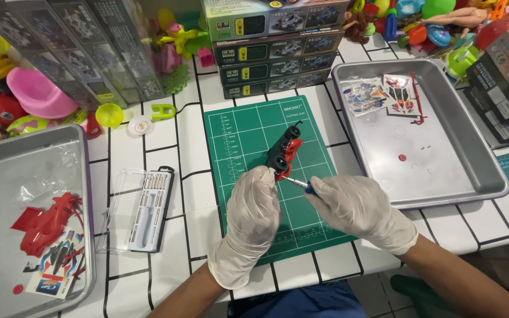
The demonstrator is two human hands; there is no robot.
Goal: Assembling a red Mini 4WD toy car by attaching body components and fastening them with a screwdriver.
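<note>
Over the green cutting mat (248,141), both gloved hands meet at a small red and black toy car (284,152). Left hand (253,207) is curled shut around the near end of the car, fingertips pinching it, the car sticking up and away beyond the knuckles. Right hand (349,203) is closed around a small screwdriver (297,183), blue handle in the fist, metal tip pointing left into the car just beside the left fingers. Off to the left of the left hand lies an open clear case of screwdriver bits (148,209), and farther left a metal tray (7,171) with red plastic parts (45,224). Beyond the right hand sits a second metal tray (460,171) holding sticker sheets (378,94). Stacked model kit boxes (275,50) stand past the mat.
</note>
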